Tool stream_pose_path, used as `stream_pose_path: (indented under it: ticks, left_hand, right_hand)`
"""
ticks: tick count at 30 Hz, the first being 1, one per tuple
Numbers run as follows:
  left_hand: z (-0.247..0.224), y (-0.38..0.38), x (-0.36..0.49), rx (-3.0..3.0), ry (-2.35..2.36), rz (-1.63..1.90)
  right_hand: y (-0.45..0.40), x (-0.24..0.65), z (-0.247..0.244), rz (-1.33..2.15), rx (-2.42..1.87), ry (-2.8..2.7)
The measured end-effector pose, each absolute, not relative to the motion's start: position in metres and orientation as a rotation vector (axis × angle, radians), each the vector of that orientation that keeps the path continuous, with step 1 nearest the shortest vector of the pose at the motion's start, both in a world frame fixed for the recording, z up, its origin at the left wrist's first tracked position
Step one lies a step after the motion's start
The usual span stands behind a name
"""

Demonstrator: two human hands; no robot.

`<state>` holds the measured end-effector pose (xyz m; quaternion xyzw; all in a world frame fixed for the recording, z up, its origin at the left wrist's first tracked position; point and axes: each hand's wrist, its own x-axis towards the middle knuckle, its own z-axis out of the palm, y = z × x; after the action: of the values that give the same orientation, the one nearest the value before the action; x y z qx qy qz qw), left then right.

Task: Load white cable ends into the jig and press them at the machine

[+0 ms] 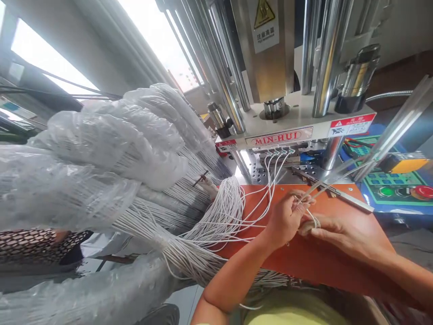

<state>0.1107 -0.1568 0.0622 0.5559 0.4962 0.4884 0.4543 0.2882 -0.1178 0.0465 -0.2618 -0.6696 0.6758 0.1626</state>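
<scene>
Over the orange work surface [338, 257], my left hand [286, 219] and my right hand [333, 230] are close together, both with curled fingers. A thin white cable [317, 221] is looped at my right fingertips, pinched between thumb and fingers. My left fingers are closed on the cable's upper part; its end is too small to make out. To the left lies a bundle of white cables [226, 203]. Several white cables [270, 180] run up from the surface into the mould [282, 155] under the press, apart from my hands.
A press [279, 136] with metal columns stands ahead. A slim metal tool like a caliper [338, 193] lies at right, beside a control panel [389, 180] with a red button. Plastic-wrapped cable bundles [111, 144] fill the left. A clear guard [395, 131] slants at right.
</scene>
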Motion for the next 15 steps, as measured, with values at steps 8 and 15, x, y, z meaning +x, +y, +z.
stream_pose_path:
  ticks: [8, 15]
  left_hand:
    - [0.049, -0.153, 0.095, 1.285, 1.362, 1.077]
    - [0.049, -0.182, 0.063, 1.610, 1.747, 0.868]
  right_hand:
    - [-0.126, 0.276, 0.024, 2.042, -0.975, -1.440]
    - [-0.115, 0.267, 0.027, 2.039, -0.890, -1.131]
